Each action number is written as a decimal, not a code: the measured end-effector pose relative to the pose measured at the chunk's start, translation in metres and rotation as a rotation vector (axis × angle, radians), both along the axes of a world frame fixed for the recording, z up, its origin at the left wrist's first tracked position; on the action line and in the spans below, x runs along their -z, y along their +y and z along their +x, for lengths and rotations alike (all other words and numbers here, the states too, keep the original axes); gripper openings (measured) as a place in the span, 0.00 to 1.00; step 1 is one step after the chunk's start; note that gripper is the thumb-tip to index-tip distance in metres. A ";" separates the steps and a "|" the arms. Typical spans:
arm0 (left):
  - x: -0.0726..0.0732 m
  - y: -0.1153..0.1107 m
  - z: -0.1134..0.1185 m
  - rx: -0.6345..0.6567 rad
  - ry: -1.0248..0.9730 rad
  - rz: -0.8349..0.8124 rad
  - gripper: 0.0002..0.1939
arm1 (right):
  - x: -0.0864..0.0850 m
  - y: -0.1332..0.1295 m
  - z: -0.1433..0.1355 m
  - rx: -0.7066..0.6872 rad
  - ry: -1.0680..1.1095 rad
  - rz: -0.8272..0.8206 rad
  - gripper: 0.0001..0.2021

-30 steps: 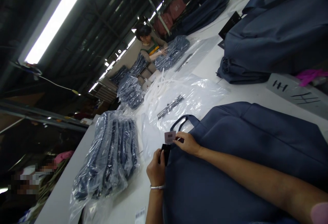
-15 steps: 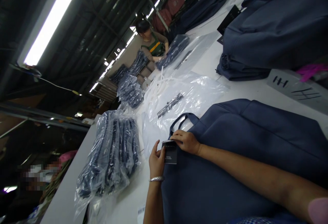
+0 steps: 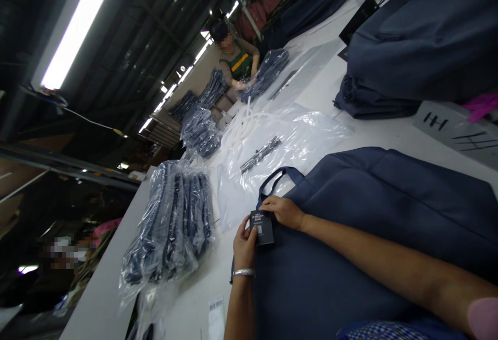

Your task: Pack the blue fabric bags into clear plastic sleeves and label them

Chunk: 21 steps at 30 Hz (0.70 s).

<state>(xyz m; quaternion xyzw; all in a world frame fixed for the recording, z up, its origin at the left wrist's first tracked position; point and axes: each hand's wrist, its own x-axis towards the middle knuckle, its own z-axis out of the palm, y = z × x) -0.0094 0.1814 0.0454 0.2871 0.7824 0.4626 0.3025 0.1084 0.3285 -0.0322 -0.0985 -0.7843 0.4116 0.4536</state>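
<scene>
Now the black hang tag lies face up with its white print showing, where a second ago a small pale card was held above a dark tag seen edge-on; half a second ago it had already been turned flat. The tag work on this bag looks close to settled, with the label squared against the fabric. The left hand, a silver bangle on its wrist, pinches the tag's left edge between thumb and fingers. The right hand presses curled fingertips on the tag's top right corner, beside the bag's handles. Both rest at lower centre of the frame on the navy bag, which fills the lower right.

Counted: one tag in hand, one bag under the hands, one stack of navy bags at upper right. One bundle of bagged goods sits at centre left, holding perhaps five or six folded pieces; the plastic glare blurs the count. Loose clear polybags lie spread in the middle. One co-worker stands at the far end of the white table. One paper slip lies at the bottom edge.
</scene>
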 end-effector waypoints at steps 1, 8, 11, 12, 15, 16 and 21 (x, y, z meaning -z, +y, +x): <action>0.003 -0.003 0.003 -0.004 -0.007 0.023 0.38 | -0.003 0.001 0.002 0.038 0.001 -0.073 0.20; 0.040 -0.019 0.033 -0.057 -0.041 0.115 0.33 | -0.005 -0.012 0.023 -0.066 -0.305 -0.352 0.29; 0.040 -0.026 0.044 0.021 0.183 0.054 0.31 | -0.001 -0.023 0.030 -0.246 -0.392 -0.470 0.33; 0.037 -0.029 0.048 0.040 0.330 0.014 0.30 | 0.000 -0.024 0.031 -0.270 -0.405 -0.481 0.33; 0.024 -0.032 0.059 0.064 0.793 -0.075 0.25 | -0.001 -0.022 0.031 -0.243 -0.449 -0.415 0.33; 0.022 -0.031 0.063 0.090 0.886 -0.076 0.23 | -0.002 -0.020 0.030 -0.217 -0.467 -0.374 0.33; 0.036 -0.020 0.080 0.384 0.883 -0.115 0.22 | -0.002 -0.025 0.044 -0.003 -0.665 -0.121 0.32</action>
